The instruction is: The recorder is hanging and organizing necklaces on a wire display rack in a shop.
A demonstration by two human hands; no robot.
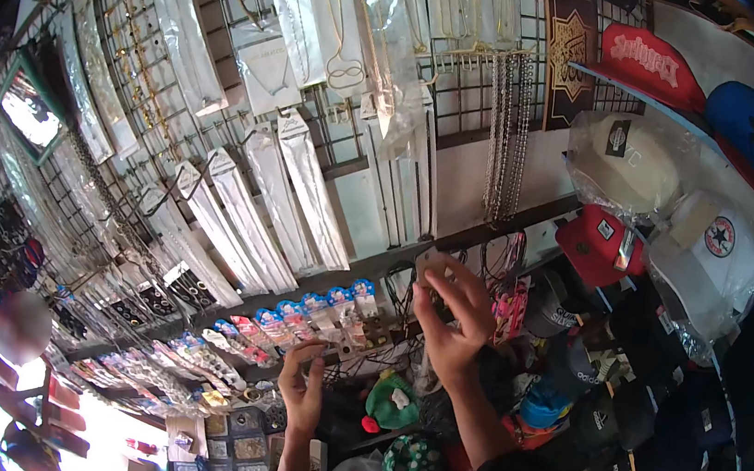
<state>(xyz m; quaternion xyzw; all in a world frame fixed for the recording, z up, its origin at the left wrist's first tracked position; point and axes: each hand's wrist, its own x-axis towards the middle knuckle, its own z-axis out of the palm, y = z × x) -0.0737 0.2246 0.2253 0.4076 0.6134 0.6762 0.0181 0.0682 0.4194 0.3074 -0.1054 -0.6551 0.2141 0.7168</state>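
Observation:
My right hand (456, 307) is raised at the centre, its thumb and fingers pinching a small flat tan piece (430, 268), perhaps a card. Lower and to the left, my left hand (303, 384) is lifted with its thumb and forefinger bent towards each other; whether something thin is between them cannot be told. Just behind it hang small carded items with blue tops (317, 305). Dark cords (399, 294) hang beside my right fingers. Above both hands, necklaces in clear sleeves (315, 193) hang on a wire grid.
Caps (606, 248) fill the shelves at the right, some in clear plastic. Bead chains (505, 138) hang near a dark panel with gold ornament (570, 55). A green knitted hat (393, 401) lies below my hands. Compartment trays (248, 447) stand at the lower left. A person with a blurred head is at the far left.

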